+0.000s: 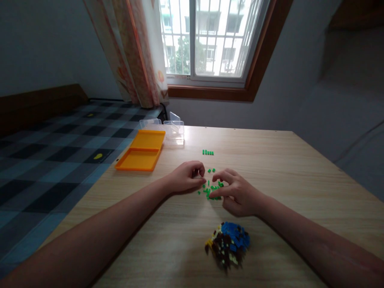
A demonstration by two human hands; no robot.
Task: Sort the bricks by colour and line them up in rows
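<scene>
Pale wood grain covers the table [285, 172], which stands below a barred window [219, 44] with a flowered curtain [135, 48]; at left is a bed [69, 156] with checked cover, and on the table's left side lies an open orange case [139, 160]. Between the two hands, loose green pieces [208, 191] lie scattered in mixed directions, one narrow piece having its long axis toward the window. Beyond them, a green row [205, 152] runs left to right, its longer pieces also pointing to the window. Left hand [190, 177] has curled fingers, thumb near the forefinger; whether they pinch something I cannot tell. Right hand [237, 194] spreads its fingers above the loose pieces.
</scene>
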